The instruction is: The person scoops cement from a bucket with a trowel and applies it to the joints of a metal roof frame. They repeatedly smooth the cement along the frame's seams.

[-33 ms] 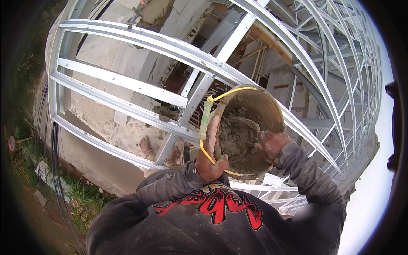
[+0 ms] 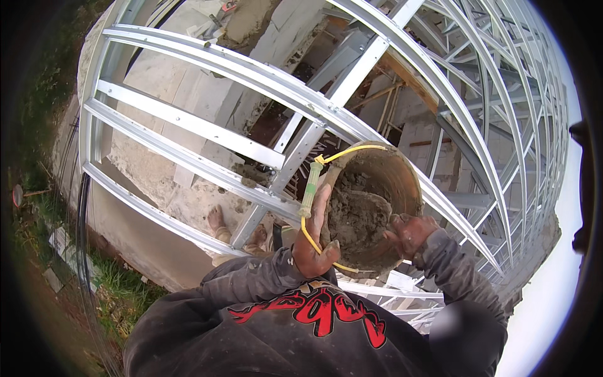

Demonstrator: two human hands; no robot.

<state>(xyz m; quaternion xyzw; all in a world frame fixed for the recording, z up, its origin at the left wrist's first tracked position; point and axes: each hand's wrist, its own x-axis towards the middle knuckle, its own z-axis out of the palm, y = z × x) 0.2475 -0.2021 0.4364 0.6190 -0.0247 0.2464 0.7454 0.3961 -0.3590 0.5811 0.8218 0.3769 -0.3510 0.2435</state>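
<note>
A mud-caked bucket [image 2: 402,169] holds grey wet mortar [image 2: 352,213] and has a yellow handle [image 2: 352,151] with a pale green-banded grip [image 2: 310,188]. My left hand [image 2: 314,254] clasps the bucket's left side, fingers extended up along it beside the handle and thumb curled over. My right hand [image 2: 411,232] is closed at the right of the mortar, inside the rim; what its fingers grip is hidden, near a curved, mortar-coated edge that may be a tool.
Galvanised steel framing [image 2: 188,132] surrounds the bucket, dense on the right. Below lie concrete surfaces [image 2: 157,182] and timber [image 2: 408,81]. My bare feet [image 2: 215,218] show between beams. Black cables [image 2: 83,232] and grass [image 2: 125,295] are at lower left.
The bucket and both hands sit slightly lower in the picture, and the surrounding framing has shifted a little rightward. Both hands keep much the same hold.
</note>
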